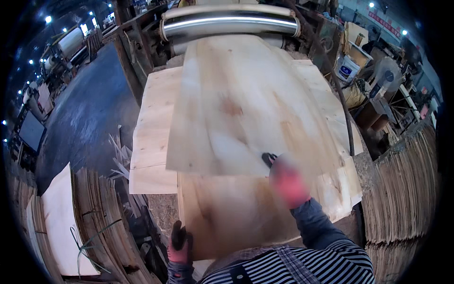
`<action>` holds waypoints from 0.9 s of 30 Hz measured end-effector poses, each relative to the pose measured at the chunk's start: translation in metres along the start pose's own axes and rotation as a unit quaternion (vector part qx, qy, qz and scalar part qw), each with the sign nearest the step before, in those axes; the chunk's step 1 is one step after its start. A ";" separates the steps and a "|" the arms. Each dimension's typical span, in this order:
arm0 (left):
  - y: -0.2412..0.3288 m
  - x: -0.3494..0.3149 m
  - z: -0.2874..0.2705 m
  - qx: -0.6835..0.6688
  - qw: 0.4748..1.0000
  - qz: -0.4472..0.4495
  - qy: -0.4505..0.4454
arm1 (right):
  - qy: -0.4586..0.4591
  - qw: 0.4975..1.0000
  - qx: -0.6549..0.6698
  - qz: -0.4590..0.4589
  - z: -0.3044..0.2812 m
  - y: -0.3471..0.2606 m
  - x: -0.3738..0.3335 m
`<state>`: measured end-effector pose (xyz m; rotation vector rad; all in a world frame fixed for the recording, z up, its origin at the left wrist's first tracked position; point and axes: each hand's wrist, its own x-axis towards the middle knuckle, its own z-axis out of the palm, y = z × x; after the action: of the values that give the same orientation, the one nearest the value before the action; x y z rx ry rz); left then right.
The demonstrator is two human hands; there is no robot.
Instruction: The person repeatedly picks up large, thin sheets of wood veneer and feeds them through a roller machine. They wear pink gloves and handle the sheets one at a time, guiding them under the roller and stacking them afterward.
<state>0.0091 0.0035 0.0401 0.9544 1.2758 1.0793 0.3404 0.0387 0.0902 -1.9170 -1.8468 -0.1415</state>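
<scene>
A large, thin wood veneer sheet [255, 109] slopes from the rollers toward me, its near edge slightly blurred. Beneath it, nearer my body, lies another veneer sheet [236, 213] with brown stains. My right hand [287, 183], in a red glove with black fingertips, is at the upper sheet's near edge. Motion smears it, though dark fingertips show over the sheet. At the lower sheet's left edge is my left hand [180, 245], gloved the same way. Its fingers are bent close together at that edge, partly hidden.
A shiny metal roller [231, 26] spans the far end in a rusty frame. Paler veneer pieces [153, 123] lie under the sheets. Tall veneer stacks [402, 194] stand at right, with a tied stack [97, 213] at left. A white bucket [349, 68] and fan [388, 75] are far right.
</scene>
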 end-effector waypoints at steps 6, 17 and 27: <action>0.001 0.019 -0.005 0.134 0.986 -0.095 -0.036 | -0.051 0.996 -0.043 0.054 0.084 0.049 0.090; 0.004 0.021 0.001 -0.038 0.979 -0.088 -0.179 | -0.298 0.949 0.004 -0.107 0.063 0.009 -0.089; 0.030 -0.042 0.030 -0.133 0.921 0.052 -0.361 | -0.112 0.963 0.239 0.055 -0.052 -0.032 -0.194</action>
<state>0.0371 -0.0291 0.0817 1.0764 0.4623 0.8277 0.3051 -0.1607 0.0687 -1.7318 -1.7047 0.5303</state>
